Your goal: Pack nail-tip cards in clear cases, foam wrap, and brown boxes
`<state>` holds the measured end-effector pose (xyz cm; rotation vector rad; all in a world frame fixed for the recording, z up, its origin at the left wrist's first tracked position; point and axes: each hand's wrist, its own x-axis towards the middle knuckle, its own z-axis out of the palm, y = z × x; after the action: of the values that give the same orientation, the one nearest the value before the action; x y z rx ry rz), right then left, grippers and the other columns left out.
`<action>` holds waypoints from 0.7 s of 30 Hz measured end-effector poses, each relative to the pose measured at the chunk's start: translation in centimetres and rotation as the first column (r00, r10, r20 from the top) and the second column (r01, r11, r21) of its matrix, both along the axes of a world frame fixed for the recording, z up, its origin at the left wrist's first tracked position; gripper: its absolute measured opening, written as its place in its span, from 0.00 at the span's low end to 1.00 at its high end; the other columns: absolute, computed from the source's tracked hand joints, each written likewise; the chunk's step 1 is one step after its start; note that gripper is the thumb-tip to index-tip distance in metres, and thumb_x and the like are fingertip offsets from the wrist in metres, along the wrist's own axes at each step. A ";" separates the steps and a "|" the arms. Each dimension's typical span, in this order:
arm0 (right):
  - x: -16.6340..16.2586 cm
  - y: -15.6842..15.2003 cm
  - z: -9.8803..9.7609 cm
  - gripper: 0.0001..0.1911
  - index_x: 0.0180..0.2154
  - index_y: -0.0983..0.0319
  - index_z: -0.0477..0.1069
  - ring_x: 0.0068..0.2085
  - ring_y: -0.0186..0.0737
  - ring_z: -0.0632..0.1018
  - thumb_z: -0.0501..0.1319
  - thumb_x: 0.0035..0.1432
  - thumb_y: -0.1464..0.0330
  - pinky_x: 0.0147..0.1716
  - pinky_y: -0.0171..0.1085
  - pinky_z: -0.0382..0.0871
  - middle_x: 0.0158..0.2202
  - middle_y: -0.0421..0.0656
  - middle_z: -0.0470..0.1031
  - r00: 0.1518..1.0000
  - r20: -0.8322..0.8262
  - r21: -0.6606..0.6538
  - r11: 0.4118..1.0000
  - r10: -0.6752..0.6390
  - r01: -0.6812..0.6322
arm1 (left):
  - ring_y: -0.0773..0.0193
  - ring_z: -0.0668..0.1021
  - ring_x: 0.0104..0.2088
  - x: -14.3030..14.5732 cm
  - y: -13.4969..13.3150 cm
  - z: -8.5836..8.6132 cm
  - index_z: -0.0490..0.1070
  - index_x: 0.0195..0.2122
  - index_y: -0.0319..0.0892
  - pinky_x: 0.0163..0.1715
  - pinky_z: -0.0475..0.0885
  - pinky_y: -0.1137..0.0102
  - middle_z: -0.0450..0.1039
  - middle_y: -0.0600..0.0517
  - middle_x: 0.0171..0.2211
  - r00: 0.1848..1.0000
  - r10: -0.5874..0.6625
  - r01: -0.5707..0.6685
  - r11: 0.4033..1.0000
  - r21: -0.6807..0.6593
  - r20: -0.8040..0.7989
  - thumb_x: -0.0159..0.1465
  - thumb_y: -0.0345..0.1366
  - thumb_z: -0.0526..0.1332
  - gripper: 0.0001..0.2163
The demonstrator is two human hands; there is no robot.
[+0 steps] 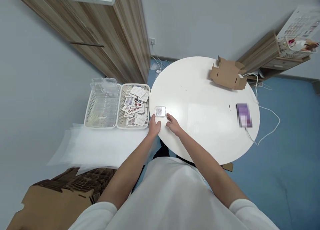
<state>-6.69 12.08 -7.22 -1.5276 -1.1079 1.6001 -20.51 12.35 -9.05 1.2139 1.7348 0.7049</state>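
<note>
A small clear plastic box (160, 111) with a printed card showing through it lies near the left edge of the round white table (200, 73). My left hand (154, 126) is at the lower left corner of the box, fingers stretched along its left side and thumb apart; it appears to touch the corner. Just off the lower right corner, my right hand (173, 124) holds nothing, its thumb and fingers apart. Left of the table, a white basket (120, 106) holds many loose printed cards (136, 106).
Another basket (87, 115) holds clear plastic boxes (106, 104). Translucent sheets (105, 146) lie below the baskets, beside stacked cardboard (52, 206). On the table are a clear sheet (200, 118), an unfolded brown carton (228, 74) and a blurred purple item (244, 115) with a white cable (271, 131).
</note>
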 end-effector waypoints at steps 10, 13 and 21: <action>1.6 -1.8 0.1 0.30 0.51 0.61 0.58 0.55 0.40 0.63 0.54 0.43 0.77 0.55 0.42 0.56 0.55 0.45 0.58 0.997 0.000 0.033 0.996 -0.077 0.077 | 0.59 0.67 0.52 1.5 -1.6 1.0 0.60 0.52 0.40 0.52 0.61 0.63 0.62 0.46 0.53 0.999 -0.006 0.002 0.997 0.071 0.050 0.55 0.30 0.53 0.21; 4.0 -3.0 0.3 0.28 0.50 0.59 0.60 0.53 0.39 0.65 0.53 0.43 0.76 0.54 0.41 0.58 0.54 0.44 0.59 0.995 0.049 0.112 0.990 -0.088 0.082 | 0.60 0.69 0.49 3.5 -2.7 1.5 0.62 0.51 0.41 0.50 0.64 0.65 0.64 0.47 0.51 0.997 -0.014 0.006 0.994 0.113 0.073 0.55 0.30 0.54 0.20; 14.9 -9.7 1.5 0.25 0.47 0.57 0.63 0.50 0.38 0.67 0.51 0.44 0.76 0.51 0.41 0.61 0.50 0.43 0.61 0.976 0.145 0.202 0.971 -0.162 0.131 | 0.61 0.70 0.47 12.1 -6.8 2.9 0.67 0.46 0.42 0.48 0.66 0.66 0.66 0.48 0.48 0.958 -0.282 0.268 0.944 0.194 0.049 0.54 0.30 0.55 0.17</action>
<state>8.25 2.42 -5.72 -1.5908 -1.1694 1.2513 -8.41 5.57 -6.14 1.5030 1.4234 0.7453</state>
